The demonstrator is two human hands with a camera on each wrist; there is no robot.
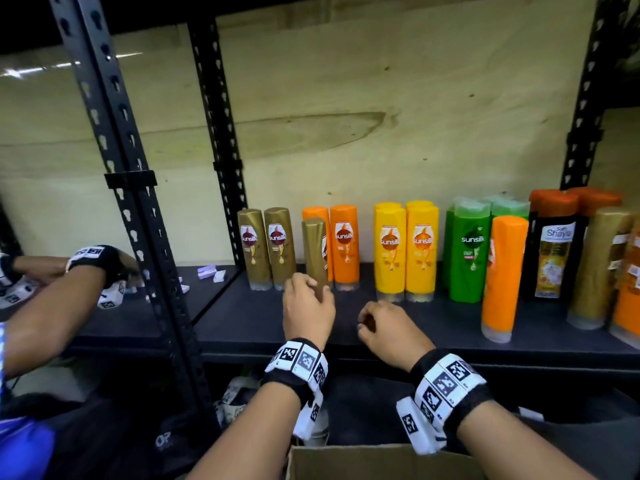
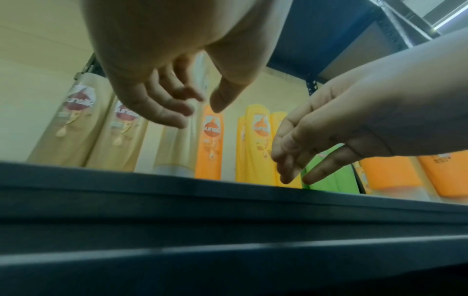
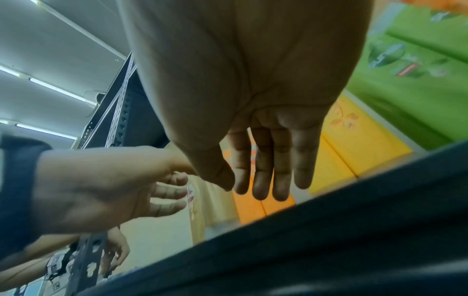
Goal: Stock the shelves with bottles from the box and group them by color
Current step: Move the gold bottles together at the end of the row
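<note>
A gold bottle (image 1: 314, 247) stands on the dark shelf board (image 1: 242, 323), in front of the orange bottles (image 1: 344, 244) and right of two gold bottles (image 1: 266, 247). My left hand (image 1: 308, 303) is at its lower part. In the left wrist view the fingers (image 2: 172, 118) and thumb are spread and relaxed on either side of the gold bottle (image 2: 177, 144), without a firm grip. My right hand (image 1: 384, 323) hovers over the shelf's front edge and holds nothing. Its fingers (image 3: 263, 180) are straight in the right wrist view.
Yellow bottles (image 1: 405, 251), green bottles (image 1: 467, 251), a lone orange bottle (image 1: 502, 271), dark bottles (image 1: 550, 251) and a gold one (image 1: 599, 265) fill the shelf to the right. A cardboard box (image 1: 363, 462) sits below. Another person's arm (image 1: 52, 299) reaches past the black upright (image 1: 138, 202).
</note>
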